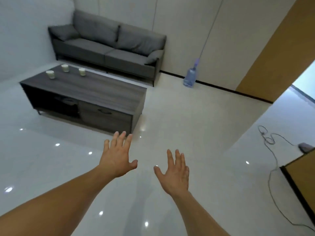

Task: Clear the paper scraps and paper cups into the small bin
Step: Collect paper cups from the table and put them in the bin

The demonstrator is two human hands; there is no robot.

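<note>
The paper cups (65,67) at 10 o'clock are too tiny to see inside, and the cable (268,140) at 4 o'clock runs off-frame.

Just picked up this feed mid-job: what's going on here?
Nothing is being handled yet. The person's left hand and right hand are held out, spread open and empty. Three paper cups stand upright near the left end of the dark coffee table, in front of the grey sofa. No bin or paper scraps are in view.

Grey sofa (109,46) against white wall (187,23); glossy floor (187,116).
</note>
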